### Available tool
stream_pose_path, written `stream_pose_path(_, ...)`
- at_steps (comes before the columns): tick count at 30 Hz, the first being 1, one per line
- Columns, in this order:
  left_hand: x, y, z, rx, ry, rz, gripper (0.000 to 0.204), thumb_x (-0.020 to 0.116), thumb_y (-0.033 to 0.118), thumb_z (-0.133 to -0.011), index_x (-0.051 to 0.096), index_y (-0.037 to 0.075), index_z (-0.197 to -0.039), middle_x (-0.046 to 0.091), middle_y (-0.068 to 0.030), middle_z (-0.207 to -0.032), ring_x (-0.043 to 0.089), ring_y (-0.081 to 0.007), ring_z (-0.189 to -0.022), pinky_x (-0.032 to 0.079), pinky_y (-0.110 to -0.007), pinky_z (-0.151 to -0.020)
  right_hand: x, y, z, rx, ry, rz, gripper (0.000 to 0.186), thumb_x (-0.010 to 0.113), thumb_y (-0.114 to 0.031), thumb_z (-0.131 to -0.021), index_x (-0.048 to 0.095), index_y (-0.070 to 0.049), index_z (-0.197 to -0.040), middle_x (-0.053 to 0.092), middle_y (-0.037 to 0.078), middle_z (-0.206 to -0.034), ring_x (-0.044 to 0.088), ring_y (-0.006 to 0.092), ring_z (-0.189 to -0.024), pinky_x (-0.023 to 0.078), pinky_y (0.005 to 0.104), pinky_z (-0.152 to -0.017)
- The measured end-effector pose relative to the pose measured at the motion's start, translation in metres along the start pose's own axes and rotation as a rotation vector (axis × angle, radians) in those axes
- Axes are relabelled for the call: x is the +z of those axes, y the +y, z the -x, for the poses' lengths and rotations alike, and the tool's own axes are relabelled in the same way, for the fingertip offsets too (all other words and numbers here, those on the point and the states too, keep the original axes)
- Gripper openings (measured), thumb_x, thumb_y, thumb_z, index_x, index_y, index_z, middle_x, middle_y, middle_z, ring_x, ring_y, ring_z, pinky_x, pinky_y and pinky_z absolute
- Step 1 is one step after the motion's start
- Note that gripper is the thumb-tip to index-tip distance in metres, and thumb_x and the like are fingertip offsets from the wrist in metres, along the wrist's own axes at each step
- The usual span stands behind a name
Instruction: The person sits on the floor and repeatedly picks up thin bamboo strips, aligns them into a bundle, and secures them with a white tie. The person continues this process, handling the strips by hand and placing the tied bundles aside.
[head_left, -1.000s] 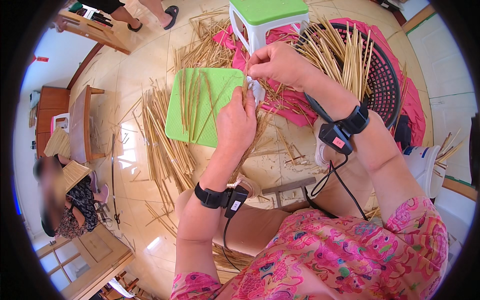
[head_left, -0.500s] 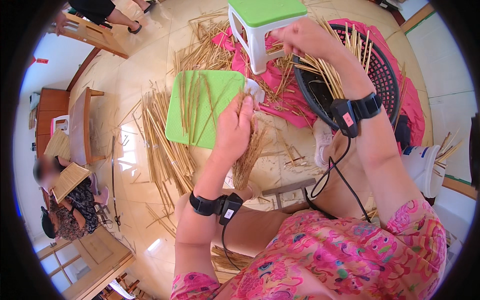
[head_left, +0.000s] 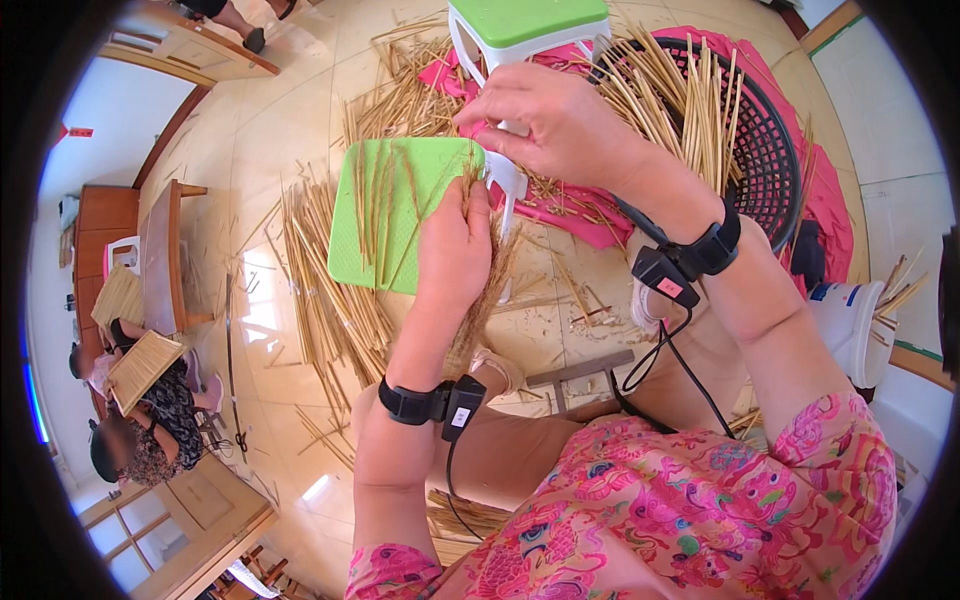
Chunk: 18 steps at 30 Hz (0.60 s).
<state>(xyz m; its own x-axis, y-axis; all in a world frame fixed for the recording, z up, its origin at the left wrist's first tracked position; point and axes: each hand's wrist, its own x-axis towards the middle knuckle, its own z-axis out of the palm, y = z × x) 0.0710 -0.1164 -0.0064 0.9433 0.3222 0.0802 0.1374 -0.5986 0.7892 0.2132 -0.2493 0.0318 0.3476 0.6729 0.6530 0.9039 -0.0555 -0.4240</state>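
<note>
My left hand [head_left: 455,245] is closed around a bunch of dry straw stalks [head_left: 487,290], whose feathery heads hang below the fist beside my wrist. It is at the right edge of a green-topped stool [head_left: 385,215], where several thin stalks [head_left: 375,190] with wispy heads lie. Just beyond and to the right, my right hand [head_left: 550,120] is curled, thumb and fingers drawn together; anything between them is too small to make out. Past its wrist, a dark plastic basket [head_left: 765,150] holds upright cut straw [head_left: 690,100].
A second green-and-white stool [head_left: 530,25] stands ahead. Pink cloth [head_left: 835,200] lies under the basket. Loose straw [head_left: 325,265] covers the floor to the left. A white bucket [head_left: 840,325] is at right. Two people [head_left: 160,440] sit far left, and a wooden bench [head_left: 160,255] stands nearby.
My right hand has come left and nearer, from beside the far stool to just above my left hand. My left hand stays around the straw bunch, shifted slightly left.
</note>
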Motion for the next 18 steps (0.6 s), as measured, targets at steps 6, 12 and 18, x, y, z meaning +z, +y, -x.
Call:
stream_pose_path(6,0.003,0.013,0.004,-0.020,0.017,-0.411,0.030,0.047,0.029,-0.099,0.056,0.001,-0.105,0.063,-0.0248,-0.067,0.062,-0.0451,-0.063,0.047,-0.054,-0.057,0.001,-0.004,0.004,-0.080,-0.174,0.193,0.013,0.069,-0.009,-0.075,0.069,-0.009,-0.088,0.059,0.004,-0.084,0.062,0.0226,-0.082,0.053,0.0353,-0.065)
stream_pose_path(12,0.006,0.013,0.005,-0.007,0.014,-0.499,0.032,0.047,0.031,-0.099,0.057,0.002,-0.107,0.064,-0.0238,-0.067,0.064,-0.0430,-0.063,0.049,-0.053,-0.056,0.005,0.002,0.003,-0.137,-0.220,0.236,0.009,0.068,-0.010,-0.069,0.064,-0.008,-0.077,0.054,0.002,-0.077,0.060,0.0203,-0.082,0.052,0.0345,-0.060)
stream_pose_path(18,0.011,0.014,0.005,-0.001,0.001,-0.509,0.032,0.046,0.032,-0.099,0.057,0.002,-0.105,0.064,-0.0233,-0.067,0.064,-0.0419,-0.062,0.049,-0.053,-0.057,0.007,0.006,0.003,-0.110,-0.299,0.264,0.009,0.071,-0.012,-0.069,0.065,-0.007,-0.072,0.059,0.001,-0.076,0.064,0.0202,-0.082,0.053,0.0357,-0.061)
